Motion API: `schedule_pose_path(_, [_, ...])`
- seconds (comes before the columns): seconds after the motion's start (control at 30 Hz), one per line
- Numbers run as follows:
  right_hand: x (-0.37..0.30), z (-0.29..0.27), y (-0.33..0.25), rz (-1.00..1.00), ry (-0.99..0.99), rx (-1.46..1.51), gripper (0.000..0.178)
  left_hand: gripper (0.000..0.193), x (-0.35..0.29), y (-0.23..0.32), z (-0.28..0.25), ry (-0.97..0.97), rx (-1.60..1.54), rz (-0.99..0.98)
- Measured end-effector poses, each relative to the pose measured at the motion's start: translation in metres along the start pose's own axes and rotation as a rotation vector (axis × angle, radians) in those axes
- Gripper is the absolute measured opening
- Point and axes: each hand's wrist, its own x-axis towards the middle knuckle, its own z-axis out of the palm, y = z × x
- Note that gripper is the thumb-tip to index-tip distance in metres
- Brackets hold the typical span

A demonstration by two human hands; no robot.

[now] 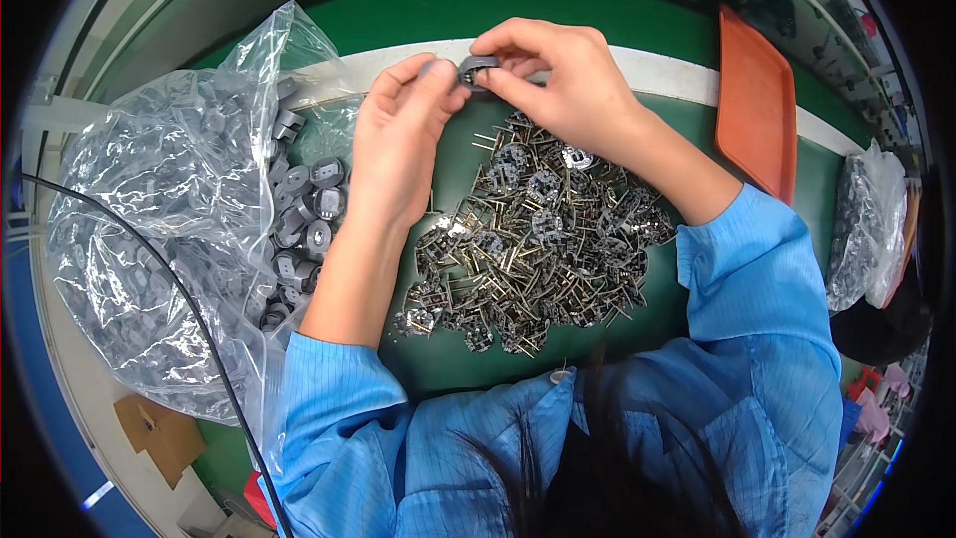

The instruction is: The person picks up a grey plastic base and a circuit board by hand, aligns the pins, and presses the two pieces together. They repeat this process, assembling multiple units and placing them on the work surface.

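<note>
Both my hands meet over the far edge of the green work mat. My right hand (pixel 578 80) pinches a small round grey plastic housing (pixel 479 65), its hollow side partly showing. Close beside it, the fingers of my left hand (pixel 398 134) are closed on another small grey plastic piece (pixel 436 67), mostly hidden by the thumb. Below my hands lies a heap of small round circuit boards with long metal pins (pixel 538 239). Left of my left forearm, loose grey housings (pixel 327 172) spill from a large clear plastic bag (pixel 169 209).
An orange tray (pixel 757 105) lies at the far right. Another clear bag (pixel 864 224) sits at the right rim. A black cable (pixel 189 297) crosses the large bag. Brown cardboard (pixel 164 433) is at the lower left. A pale strip (pixel 657 75) borders the mat.
</note>
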Motion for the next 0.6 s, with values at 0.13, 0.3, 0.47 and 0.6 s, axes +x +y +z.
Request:
schedule_pose_path(0.13, [0.003, 0.001, -0.007, -0.493, 0.107, -0.3, 0.017, 0.023, 0.002, 0.0, -0.006, -0.042, -0.252, -0.048])
schedule_pose_path(0.3, [0.046, -0.006, 0.036, -0.057, 0.047, -0.134, 0.021, 0.026, 0.003, -0.002, 0.0, 0.072, -0.141, 0.058])
schedule_pose_path(0.47, [0.139, -0.019, 0.131, 0.192, 0.083, -0.296, 0.025, 0.036, -0.003, 0.002, 0.0, 0.014, -0.089, -0.026])
schedule_pose_path(0.6, [0.171, -0.026, 0.175, 0.256, 0.043, -0.375, 0.026, 0.038, -0.005, 0.001, 0.005, 0.018, -0.017, 0.0])
